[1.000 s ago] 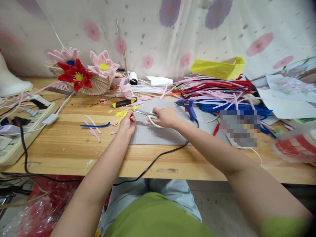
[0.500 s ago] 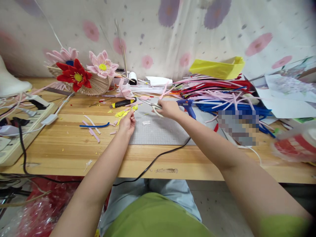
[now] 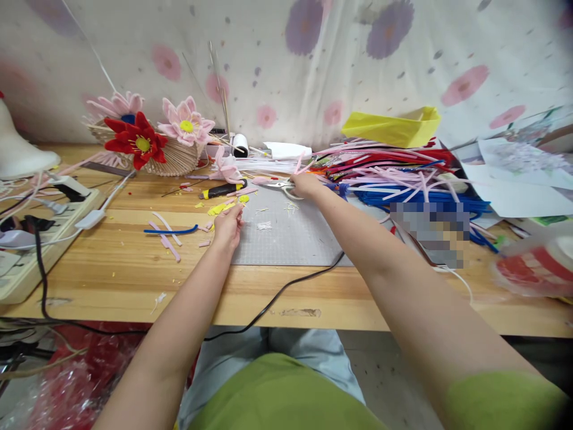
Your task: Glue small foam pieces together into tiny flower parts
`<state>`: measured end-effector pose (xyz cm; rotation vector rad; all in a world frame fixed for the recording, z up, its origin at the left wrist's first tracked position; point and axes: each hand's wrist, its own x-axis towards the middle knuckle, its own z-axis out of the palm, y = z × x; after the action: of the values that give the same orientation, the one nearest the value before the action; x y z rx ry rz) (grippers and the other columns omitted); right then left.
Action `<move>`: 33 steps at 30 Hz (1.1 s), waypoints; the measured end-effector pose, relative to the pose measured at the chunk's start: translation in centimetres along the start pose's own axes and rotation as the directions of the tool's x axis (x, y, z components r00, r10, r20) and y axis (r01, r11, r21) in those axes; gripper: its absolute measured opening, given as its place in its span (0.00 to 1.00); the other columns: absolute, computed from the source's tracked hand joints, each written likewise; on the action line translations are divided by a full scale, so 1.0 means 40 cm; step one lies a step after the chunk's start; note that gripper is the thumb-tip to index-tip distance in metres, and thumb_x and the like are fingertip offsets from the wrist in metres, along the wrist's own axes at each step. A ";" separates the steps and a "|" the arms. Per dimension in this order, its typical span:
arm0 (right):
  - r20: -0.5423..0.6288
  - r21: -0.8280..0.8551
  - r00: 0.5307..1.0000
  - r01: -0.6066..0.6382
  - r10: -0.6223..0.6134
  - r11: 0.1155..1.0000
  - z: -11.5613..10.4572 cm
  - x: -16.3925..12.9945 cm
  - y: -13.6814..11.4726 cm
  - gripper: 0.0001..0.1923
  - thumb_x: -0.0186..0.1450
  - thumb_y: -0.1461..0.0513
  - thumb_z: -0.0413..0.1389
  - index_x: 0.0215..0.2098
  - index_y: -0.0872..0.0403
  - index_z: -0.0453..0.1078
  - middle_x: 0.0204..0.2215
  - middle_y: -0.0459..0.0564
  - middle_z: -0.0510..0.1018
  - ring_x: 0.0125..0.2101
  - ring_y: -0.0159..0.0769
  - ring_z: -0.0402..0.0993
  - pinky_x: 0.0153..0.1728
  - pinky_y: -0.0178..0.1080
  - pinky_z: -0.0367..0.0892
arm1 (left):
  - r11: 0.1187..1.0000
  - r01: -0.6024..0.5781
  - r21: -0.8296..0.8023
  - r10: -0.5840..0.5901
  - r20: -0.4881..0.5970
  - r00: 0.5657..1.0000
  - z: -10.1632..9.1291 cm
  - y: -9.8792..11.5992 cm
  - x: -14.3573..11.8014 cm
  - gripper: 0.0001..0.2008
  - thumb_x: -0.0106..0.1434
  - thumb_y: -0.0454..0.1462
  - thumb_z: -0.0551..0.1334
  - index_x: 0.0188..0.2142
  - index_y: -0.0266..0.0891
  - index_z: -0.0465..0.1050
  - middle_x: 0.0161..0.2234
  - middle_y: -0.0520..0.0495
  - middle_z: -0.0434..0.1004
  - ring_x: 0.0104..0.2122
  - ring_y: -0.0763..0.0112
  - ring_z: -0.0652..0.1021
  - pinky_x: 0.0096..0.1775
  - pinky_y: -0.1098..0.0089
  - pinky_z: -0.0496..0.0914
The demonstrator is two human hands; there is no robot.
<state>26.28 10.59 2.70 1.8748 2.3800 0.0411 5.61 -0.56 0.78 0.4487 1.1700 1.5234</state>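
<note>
My right hand is closed round the pale handles of a pair of scissors, whose blades point left above the far part of a grey cutting mat. Over the mat's left edge, my left hand has its fingers pinched together. Something small and pale shows at the fingertips, too small to name. Yellow scraps lie just beyond that hand. A little bundle of short white pieces rests on the mat, with more loose white bits below the scissors.
A yellow-black utility knife lies behind my left hand. Pipe cleaners in several colours pile up at right, partly covering a blue glue gun. Fuzzy flowers stand back left. A black cable crosses the front; a power strip sits left.
My right hand and the scissors have moved away from me, apart from my left hand. Loose white bits now show on the mat. My left hand stays pinched in nearly the same place.
</note>
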 end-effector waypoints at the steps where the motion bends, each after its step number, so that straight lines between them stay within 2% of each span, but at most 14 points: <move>1: -0.019 0.007 1.000 0.001 -0.001 1.000 0.005 0.003 0.002 0.21 0.59 0.60 0.54 0.50 0.56 0.69 0.47 0.60 0.76 0.47 0.47 0.72 0.43 0.40 0.64 | 1.000 0.001 0.013 -0.001 0.004 1.000 0.000 -0.001 0.000 0.09 0.45 0.31 0.69 0.21 0.33 0.68 0.16 0.58 0.62 0.15 0.87 0.59 0.17 0.83 0.55; 9: -0.172 0.247 0.985 0.041 0.002 0.968 0.043 -0.007 -0.008 0.23 0.60 0.68 0.47 0.52 0.57 0.68 0.50 0.57 0.74 0.50 0.42 0.68 0.50 0.40 0.61 | 0.996 -0.002 0.090 -0.001 0.040 0.999 0.000 -0.003 -0.003 0.08 0.45 0.30 0.68 0.19 0.33 0.68 0.15 0.58 0.61 0.15 0.86 0.59 0.17 0.82 0.54; 13: -0.353 0.297 0.935 0.150 -0.038 0.943 0.006 -0.089 -0.018 0.20 0.63 0.64 0.44 0.51 0.56 0.68 0.50 0.56 0.73 0.52 0.42 0.65 0.52 0.43 0.59 | 0.995 -0.012 0.098 0.007 0.054 0.998 -0.001 -0.007 0.001 0.09 0.44 0.30 0.68 0.19 0.33 0.68 0.16 0.57 0.62 0.15 0.85 0.60 0.17 0.81 0.54; 15: -0.483 0.288 0.875 0.204 -0.042 0.935 -0.024 -0.162 -0.004 0.20 0.66 0.61 0.41 0.51 0.53 0.67 0.49 0.56 0.73 0.51 0.44 0.65 0.51 0.45 0.59 | 0.995 -0.017 0.100 0.012 0.056 0.998 0.000 -0.009 0.004 0.08 0.45 0.30 0.68 0.19 0.33 0.68 0.15 0.57 0.62 0.15 0.85 0.60 0.17 0.81 0.55; 16: -0.550 0.284 0.835 0.193 -0.005 0.939 -0.036 -0.201 0.011 0.21 0.67 0.60 0.39 0.51 0.53 0.67 0.48 0.57 0.72 0.51 0.45 0.65 0.51 0.46 0.59 | 0.994 -0.021 0.105 0.016 0.056 0.998 0.000 -0.011 0.005 0.08 0.45 0.30 0.68 0.19 0.33 0.68 0.15 0.57 0.62 0.15 0.85 0.60 0.17 0.81 0.55; 18: -0.672 0.299 0.732 0.128 0.113 0.946 -0.048 -0.269 0.058 0.22 0.68 0.57 0.36 0.52 0.53 0.66 0.48 0.58 0.71 0.51 0.47 0.64 0.50 0.50 0.59 | 0.992 -0.040 0.123 0.034 0.049 0.998 0.002 -0.016 0.006 0.08 0.45 0.30 0.68 0.19 0.33 0.69 0.15 0.57 0.62 0.15 0.85 0.60 0.17 0.82 0.56; 20: -0.743 0.329 0.628 0.043 0.231 0.943 -0.038 -0.311 0.115 0.24 0.68 0.55 0.35 0.55 0.54 0.62 0.48 0.60 0.69 0.50 0.49 0.65 0.48 0.53 0.60 | 0.986 -0.069 0.155 0.062 0.053 0.997 0.005 -0.024 0.006 0.07 0.45 0.31 0.68 0.18 0.33 0.70 0.14 0.57 0.62 0.15 0.85 0.60 0.17 0.82 0.57; 21: -0.750 0.348 0.603 0.013 0.270 0.937 -0.025 -0.321 0.140 0.25 0.68 0.53 0.36 0.56 0.54 0.60 0.48 0.61 0.68 0.49 0.49 0.65 0.47 0.53 0.61 | 0.981 -0.086 0.172 0.077 0.059 0.995 0.006 -0.028 0.006 0.06 0.45 0.31 0.68 0.19 0.33 0.71 0.14 0.57 0.62 0.15 0.85 0.61 0.17 0.82 0.58; 22: -0.736 0.367 0.611 -0.001 0.291 0.930 -0.008 -0.324 0.160 0.25 0.67 0.51 0.39 0.56 0.55 0.59 0.47 0.61 0.68 0.47 0.48 0.66 0.45 0.52 0.62 | 0.977 -0.102 0.190 0.090 0.067 0.994 0.007 -0.033 0.005 0.06 0.45 0.31 0.68 0.19 0.33 0.71 0.14 0.57 0.62 0.15 0.84 0.61 0.17 0.81 0.58; 24: -0.671 0.414 0.674 -0.005 0.309 0.910 0.030 -0.319 0.178 0.27 0.64 0.48 0.43 0.54 0.57 0.60 0.44 0.60 0.70 0.43 0.45 0.69 0.43 0.48 0.64 | 0.966 -0.127 0.226 0.111 0.083 0.990 0.008 -0.041 0.005 0.04 0.45 0.31 0.67 0.20 0.33 0.73 0.15 0.56 0.63 0.15 0.83 0.62 0.17 0.81 0.59; 25: -0.640 0.432 0.701 -0.011 0.315 0.902 0.048 -0.314 0.177 0.27 0.63 0.47 0.45 0.52 0.58 0.61 0.43 0.60 0.71 0.42 0.44 0.69 0.43 0.47 0.64 | 0.961 -0.136 0.243 0.118 0.085 0.989 0.008 -0.044 0.005 0.04 0.45 0.31 0.67 0.20 0.33 0.73 0.16 0.56 0.64 0.15 0.83 0.62 0.17 0.80 0.59; 28: -0.571 0.463 0.742 -0.063 0.352 0.884 0.087 -0.312 0.152 0.23 0.62 0.47 0.47 0.44 0.57 0.64 0.39 0.59 0.73 0.39 0.42 0.70 0.42 0.43 0.65 | 0.952 -0.147 0.268 0.129 0.083 0.988 0.007 -0.047 0.006 0.03 0.46 0.31 0.66 0.21 0.33 0.74 0.17 0.55 0.67 0.16 0.83 0.62 0.17 0.79 0.60; 31: -0.404 0.486 0.812 -0.201 0.422 0.851 0.105 -0.324 0.141 0.18 0.62 0.48 0.48 0.37 0.54 0.64 0.34 0.55 0.75 0.34 0.41 0.71 0.38 0.42 0.65 | 0.956 -0.137 0.259 0.117 0.090 0.989 0.005 -0.043 0.005 0.04 0.45 0.32 0.67 0.22 0.32 0.74 0.17 0.55 0.66 0.16 0.83 0.61 0.17 0.79 0.59; 33: -0.290 0.464 0.813 -0.342 0.505 0.817 0.114 -0.330 0.154 0.16 0.61 0.49 0.50 0.37 0.53 0.63 0.32 0.55 0.76 0.34 0.44 0.72 0.36 0.43 0.64 | 0.956 -0.131 0.262 0.109 0.095 0.989 0.004 -0.040 0.004 0.05 0.44 0.32 0.67 0.22 0.32 0.74 0.17 0.55 0.65 0.16 0.82 0.61 0.17 0.78 0.59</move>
<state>35.74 -0.99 -0.34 2.8333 2.2451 -0.0183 6.52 -0.50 -0.58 0.7684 1.3112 1.4401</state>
